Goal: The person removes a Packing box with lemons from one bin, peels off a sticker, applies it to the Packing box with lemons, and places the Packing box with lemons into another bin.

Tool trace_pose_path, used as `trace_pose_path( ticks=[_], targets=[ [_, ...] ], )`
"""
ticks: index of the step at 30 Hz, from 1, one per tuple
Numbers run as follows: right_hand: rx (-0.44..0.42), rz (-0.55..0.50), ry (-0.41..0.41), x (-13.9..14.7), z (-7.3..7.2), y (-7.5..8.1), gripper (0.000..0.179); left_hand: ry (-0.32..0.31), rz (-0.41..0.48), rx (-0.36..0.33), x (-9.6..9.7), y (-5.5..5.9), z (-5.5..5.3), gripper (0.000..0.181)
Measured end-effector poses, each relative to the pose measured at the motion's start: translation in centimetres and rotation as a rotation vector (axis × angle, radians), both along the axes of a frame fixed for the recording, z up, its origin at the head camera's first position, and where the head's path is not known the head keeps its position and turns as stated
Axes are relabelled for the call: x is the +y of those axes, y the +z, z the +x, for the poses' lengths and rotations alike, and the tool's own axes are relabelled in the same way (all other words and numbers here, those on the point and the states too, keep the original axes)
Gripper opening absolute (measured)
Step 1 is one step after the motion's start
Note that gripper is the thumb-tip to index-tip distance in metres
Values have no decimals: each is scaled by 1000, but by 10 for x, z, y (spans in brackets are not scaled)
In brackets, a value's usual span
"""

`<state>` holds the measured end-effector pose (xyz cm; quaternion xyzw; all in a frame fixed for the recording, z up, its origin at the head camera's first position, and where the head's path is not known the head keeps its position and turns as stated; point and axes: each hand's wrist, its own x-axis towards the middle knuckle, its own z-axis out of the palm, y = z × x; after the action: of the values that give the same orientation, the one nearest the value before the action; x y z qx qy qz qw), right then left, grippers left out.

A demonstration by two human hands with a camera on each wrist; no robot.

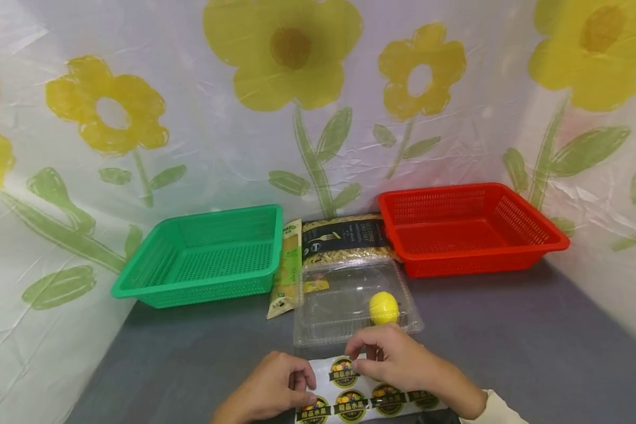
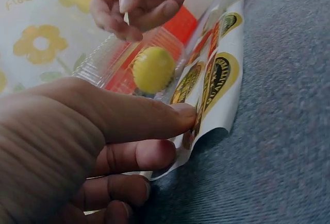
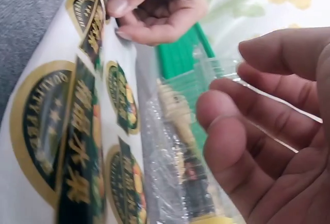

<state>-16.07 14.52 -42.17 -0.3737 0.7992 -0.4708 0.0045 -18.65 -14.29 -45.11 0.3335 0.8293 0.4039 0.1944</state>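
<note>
A white sheet of round gold-and-black fruit stickers (image 1: 368,406) lies at the front of the table. My left hand (image 1: 278,383) pinches its left edge between thumb and finger, and in the left wrist view that edge curls up. Over the sheet's far edge hovers my right hand (image 1: 397,359), its fingers loosely bent; I see nothing held in it. Beyond the sheet is a clear plastic clamshell box (image 1: 328,312). A yellow lemon (image 1: 384,307) shows through the box's clear wall, near its right front. The right hand hides part of the sheet.
A green basket (image 1: 196,288) stands at the back left and a red basket (image 1: 477,259) at the back right. Between them, behind the box, lie a pasta bag (image 1: 344,238) and a narrow yellow-green packet (image 1: 288,265). A flowered curtain (image 1: 206,147) hangs around the table.
</note>
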Motion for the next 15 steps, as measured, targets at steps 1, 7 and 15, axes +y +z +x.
trace_pose_path(
  ticks=[1,7,15],
  targets=[
    [-8,21,-2,0,0,-1,10,-2,-1,-5,1,0,0,9],
    [-77,119,2,-3,-1,-7,14,-12,14,2,6,-1,0,10],
    [-92,207,48,-13,-1,-20,24,-12,53,-28,3,-5,0,11]
  ],
)
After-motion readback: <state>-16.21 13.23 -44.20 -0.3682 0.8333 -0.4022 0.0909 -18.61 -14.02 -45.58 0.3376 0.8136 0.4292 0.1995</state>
